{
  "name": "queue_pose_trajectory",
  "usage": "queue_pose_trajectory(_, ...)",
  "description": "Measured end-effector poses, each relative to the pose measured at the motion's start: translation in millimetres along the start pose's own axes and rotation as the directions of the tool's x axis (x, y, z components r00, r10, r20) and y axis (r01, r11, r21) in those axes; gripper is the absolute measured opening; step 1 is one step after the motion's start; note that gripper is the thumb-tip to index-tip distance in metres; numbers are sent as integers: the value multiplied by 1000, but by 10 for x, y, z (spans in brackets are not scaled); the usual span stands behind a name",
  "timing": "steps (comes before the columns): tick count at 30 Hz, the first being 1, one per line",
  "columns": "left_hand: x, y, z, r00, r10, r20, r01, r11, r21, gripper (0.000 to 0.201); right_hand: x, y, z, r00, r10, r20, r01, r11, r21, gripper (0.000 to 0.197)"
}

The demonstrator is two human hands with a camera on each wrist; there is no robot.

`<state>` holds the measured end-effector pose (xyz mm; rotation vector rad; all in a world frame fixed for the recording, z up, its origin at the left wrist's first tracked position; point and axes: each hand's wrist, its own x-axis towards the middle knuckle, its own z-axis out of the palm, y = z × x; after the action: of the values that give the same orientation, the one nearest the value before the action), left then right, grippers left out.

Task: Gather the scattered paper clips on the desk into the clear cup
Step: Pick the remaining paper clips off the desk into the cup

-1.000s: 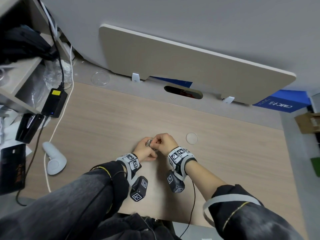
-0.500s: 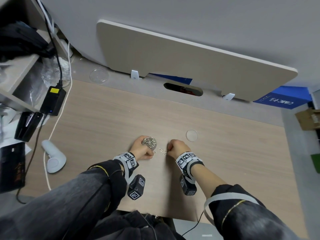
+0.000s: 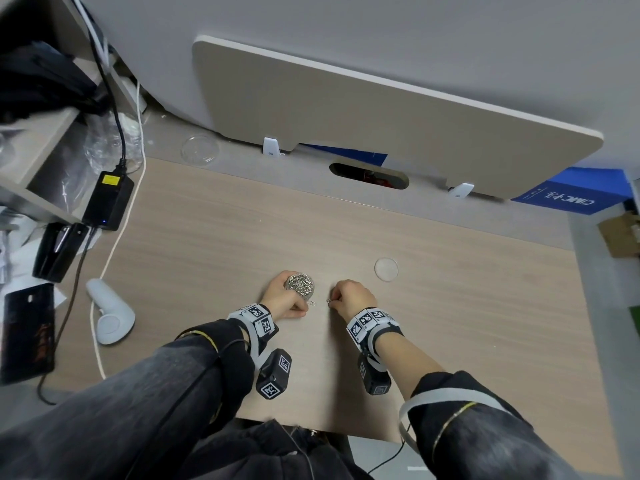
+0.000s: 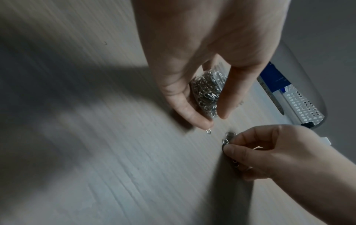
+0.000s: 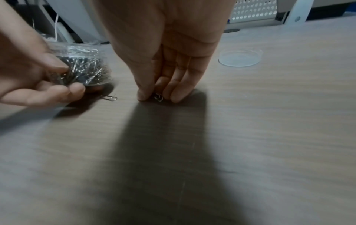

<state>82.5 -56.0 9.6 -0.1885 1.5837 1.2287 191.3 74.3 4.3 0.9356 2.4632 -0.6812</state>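
My left hand (image 3: 284, 299) grips the clear cup (image 3: 300, 285), which is full of silver paper clips (image 4: 207, 89), near the middle of the wooden desk (image 3: 450, 341). One loose paper clip (image 5: 110, 97) lies on the desk just under the left fingertips (image 4: 204, 124). My right hand (image 3: 349, 297) is a little to the right of the cup, fingertips down on the desk, pinching paper clips (image 5: 158, 97) between thumb and fingers. These pinched clips (image 4: 225, 141) also show in the left wrist view. The cup (image 5: 80, 67) sits left of the right hand.
A clear round lid (image 3: 386, 269) lies on the desk right of my hands. Another clear lid (image 3: 200, 150) is at the back left. A power brick (image 3: 108, 199) with cables, a white controller (image 3: 109, 313) and a black phone (image 3: 27, 334) crowd the left edge. A tilted board (image 3: 381, 109) stands behind.
My right hand has moved away from the cup, rightward and down to the desk, and now pinches clips there. The left hand keeps hold of the cup, which is now uncovered.
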Motion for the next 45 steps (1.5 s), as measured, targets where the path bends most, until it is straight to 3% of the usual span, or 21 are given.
queue_pose_trajectory(8, -10, 22, 21, 1000, 12, 9, -12, 1000, 7, 58, -34, -87, -8, 998, -21, 54, 27, 992, -125, 26)
queue_pose_trajectory(11, -11, 29, 14, 1000, 12, 12, -12, 1000, 5, 58, -52, -101, -34, 996, -6, 89, 11, 998, -60, 20)
queue_pose_trajectory(13, -14, 35, 0, 1000, 16, 10, -16, 1000, 5, 59, -35, -97, -86, 996, 27, 88, -41, 985, 168, 8)
queue_pose_trajectory(16, -27, 41, 7, 999, 20, 37, -20, 1000, 7, 59, -24, -157, -242, 996, 54, 68, -84, 785, 613, 25)
queue_pose_trajectory(18, -56, 37, 33, 997, 17, 82, -18, 1000, 15, 59, -25, -252, -360, 996, 27, 85, -78, 716, 694, 24)
queue_pose_trajectory(20, -75, 34, 67, 993, 19, 115, -23, 999, 32, 60, 25, -350, -383, 997, -25, 70, -30, 729, 683, 24)
queue_pose_trajectory(24, -81, 46, 123, 991, 31, 132, -29, 999, -15, 62, 52, -447, -321, 997, -56, 50, 23, 865, 502, 19)
queue_pose_trajectory(26, -85, 66, 114, 991, 36, 132, -31, 999, -42, 62, 48, -446, -313, 997, -47, -55, 70, 838, 541, 11)
queue_pose_trajectory(28, -78, 78, 81, 994, 33, 104, -26, 998, -63, 63, 58, -376, -307, 970, 82, -230, 70, 809, 584, 11)
queue_pose_trajectory(30, -59, 81, 35, 998, 23, 53, -19, 997, -81, 65, 81, -236, -287, 932, 212, -294, -17, 835, 550, 12)
queue_pose_trajectory(33, -34, 68, -41, 1000, 19, -21, -21, 995, -99, 63, 72, -55, -204, 957, 198, -214, -128, 944, 303, 16)
queue_pose_trajectory(35, -28, 56, -86, 999, 21, -43, -25, 995, -99, 60, 49, -25, -99, 970, 175, -166, -142, 971, 194, 16)
queue_pose_trajectory(40, -19, 52, -134, 999, 13, -42, -16, 996, -91, 62, 44, -152, 90, 971, 187, -150, -150, 962, 229, 11)
queue_pose_trajectory(45, -15, 43, -162, 999, 4, -42, -8, 996, -86, 61, 70, -297, 208, 993, 6, -121, 27, 964, 265, 23)
